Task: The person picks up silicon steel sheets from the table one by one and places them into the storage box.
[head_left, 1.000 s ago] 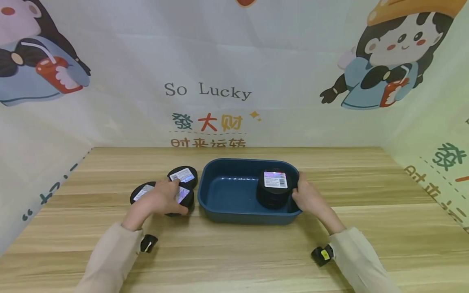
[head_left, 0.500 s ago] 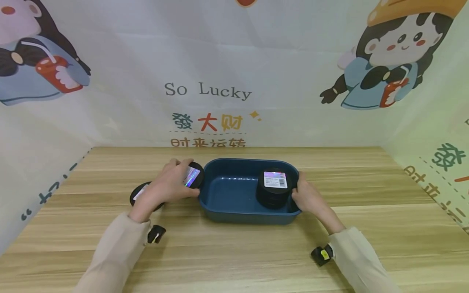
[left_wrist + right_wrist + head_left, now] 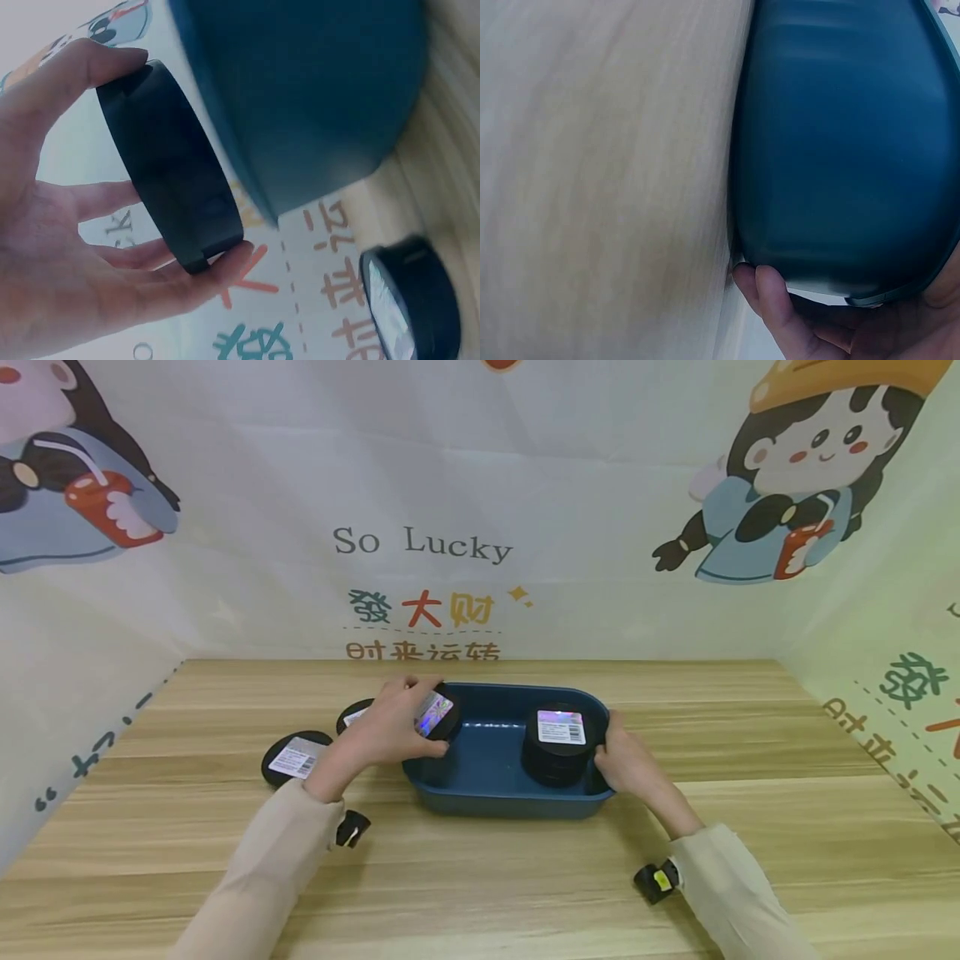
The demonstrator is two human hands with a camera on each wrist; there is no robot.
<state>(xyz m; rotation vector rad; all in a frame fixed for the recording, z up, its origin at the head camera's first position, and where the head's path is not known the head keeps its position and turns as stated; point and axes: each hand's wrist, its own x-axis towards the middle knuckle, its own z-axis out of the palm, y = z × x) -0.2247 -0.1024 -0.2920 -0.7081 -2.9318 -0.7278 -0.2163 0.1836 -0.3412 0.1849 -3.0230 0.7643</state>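
Note:
My left hand (image 3: 392, 722) grips a flat round black container (image 3: 441, 717) with a shiny white label, thumb and fingers at its edge. It is held over the left end of a blue rectangular basin (image 3: 498, 806), and in the left wrist view the black container (image 3: 172, 169) is tilted beside the basin's wall (image 3: 315, 97). My right hand (image 3: 628, 760) holds the basin's right end at the rim; in the right wrist view its fingertips (image 3: 772, 289) lie against the basin's outside (image 3: 847, 150). Stacked black containers (image 3: 558, 756) stand inside the basin's right half.
Left of the basin, a labelled black container (image 3: 296, 758) lies on the wooden table (image 3: 465, 885). Another one (image 3: 352, 713) sits behind my left hand, partly covered by it. A printed cloth (image 3: 585, 527) hangs at the back and both sides.
My left hand has picked up a black container from the table and carried it right, from beside the basin to over its left end. The right hand stays on the basin.

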